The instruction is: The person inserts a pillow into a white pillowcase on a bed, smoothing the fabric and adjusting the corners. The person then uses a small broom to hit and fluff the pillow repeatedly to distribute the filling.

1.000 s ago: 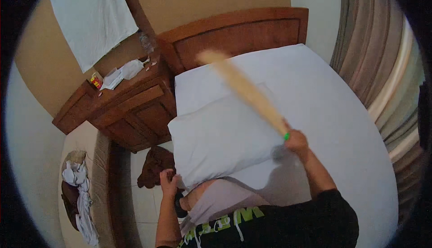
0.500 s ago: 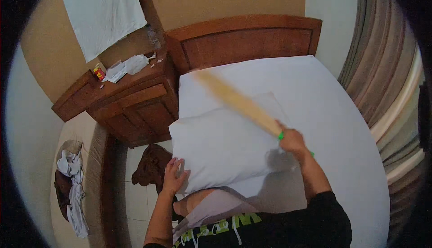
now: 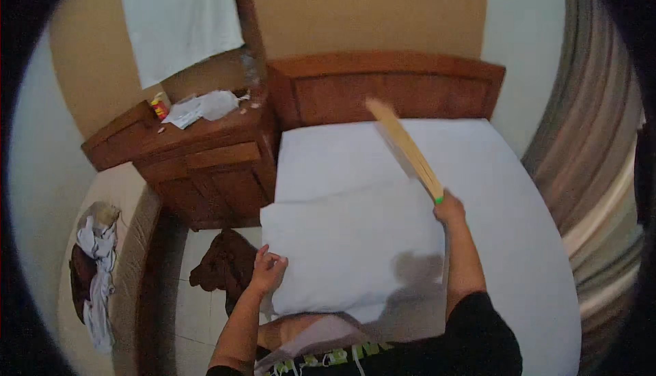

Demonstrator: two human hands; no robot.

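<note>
A white pillow (image 3: 355, 246) lies flat on the white-sheeted bed (image 3: 506, 239), close in front of me. My right hand (image 3: 449, 209) is closed round the handle end of a pale yellow stick broom (image 3: 406, 145) with a green band at the grip. The broom is raised over the bed, its tip slanting up toward the headboard and a little blurred. At the pillow's left edge is my left hand (image 3: 269, 268), fingers apart and partly bent, with nothing in it. Whether its fingertips touch the pillow is hard to see.
A wooden headboard (image 3: 383, 86) closes the bed's far end. On the left, a wooden cabinet (image 3: 225, 171) carries white plastic bags (image 3: 205, 107) and a small red-yellow box (image 3: 159, 107). Dark brown cloth (image 3: 222, 263) lies by the bed; a beige mattress (image 3: 130, 239) holds crumpled clothes (image 3: 99, 253). Curtains (image 3: 574, 144) hang right.
The broom has swung from pointing far left to a steeper angle toward the headboard. My left hand's fingers have curled a bit more by the pillow edge. The view has tilted up slightly.
</note>
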